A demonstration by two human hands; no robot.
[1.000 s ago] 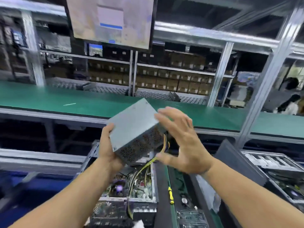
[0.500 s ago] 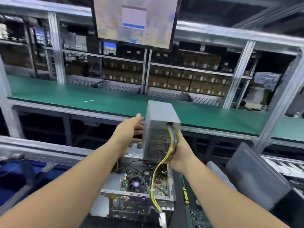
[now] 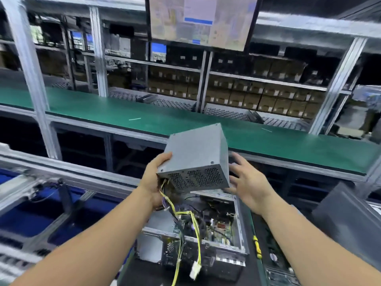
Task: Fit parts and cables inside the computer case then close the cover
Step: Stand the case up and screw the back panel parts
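A grey metal power supply with a perforated front face is held in the air above the open computer case. My left hand grips its left lower corner, thumb on top. My right hand touches its right side with spread, straight fingers. Yellow and black cables hang from the unit's lower left corner down into the case, ending in a white connector. The motherboard shows inside the case.
A yellow-handled screwdriver lies on the green mat right of the case. A dark grey cover panel leans at the right. A green conveyor bench runs behind, with shelves of boxes and a monitor above.
The power supply has been turned from upright to lying flat with its vented face toward me. My left hand moved under its left corner; my right hand shifted to its right side.
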